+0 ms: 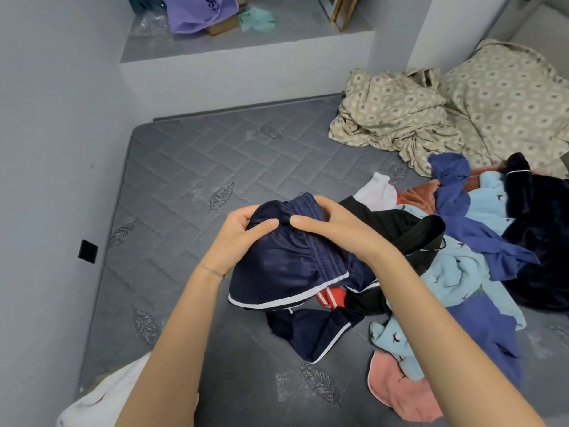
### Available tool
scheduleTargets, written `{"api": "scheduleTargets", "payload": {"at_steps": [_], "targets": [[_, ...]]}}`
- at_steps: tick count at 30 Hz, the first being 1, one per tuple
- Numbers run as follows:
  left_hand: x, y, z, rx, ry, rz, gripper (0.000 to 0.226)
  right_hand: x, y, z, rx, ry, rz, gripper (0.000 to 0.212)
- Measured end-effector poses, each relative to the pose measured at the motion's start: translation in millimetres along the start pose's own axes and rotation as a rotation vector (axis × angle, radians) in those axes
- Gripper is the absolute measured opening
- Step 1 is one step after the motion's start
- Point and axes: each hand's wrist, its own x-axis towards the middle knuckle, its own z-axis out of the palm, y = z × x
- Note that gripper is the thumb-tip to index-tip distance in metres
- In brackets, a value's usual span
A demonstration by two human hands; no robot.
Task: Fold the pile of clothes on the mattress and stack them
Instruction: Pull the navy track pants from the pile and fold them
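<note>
Navy shorts with white trim [277, 272] hang bunched above the grey quilted mattress [191, 167]. My left hand [237, 238] and my right hand [335, 226] both grip the elastic waistband, thumbs nearly touching. To the right lies the unfolded pile of clothes [480, 241]: a light blue patterned piece, purple-blue garments, a black one, a dark velvet one and a pink one at the front. A red striped piece [331, 298] peeks out under the shorts.
A beige patterned sheet and pillow [446, 112] lie crumpled at the back right. Grey walls close the left side, and a raised ledge [240, 47] behind holds a purple bag. White fabric [110, 396] lies at the lower left.
</note>
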Motion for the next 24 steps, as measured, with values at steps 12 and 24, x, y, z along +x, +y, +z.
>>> {"api": "scheduleTargets", "payload": {"at_steps": [12, 24], "targets": [[-38, 33, -58, 0.004, 0.106, 0.14, 0.022, 11, -25, 90, 0.154, 0.156, -0.224, 0.007], [-59, 18, -105, -0.059, 0.029, 0.013, 0.06, -2, -44, 148, 0.339, 0.125, -0.24, 0.008]]}}
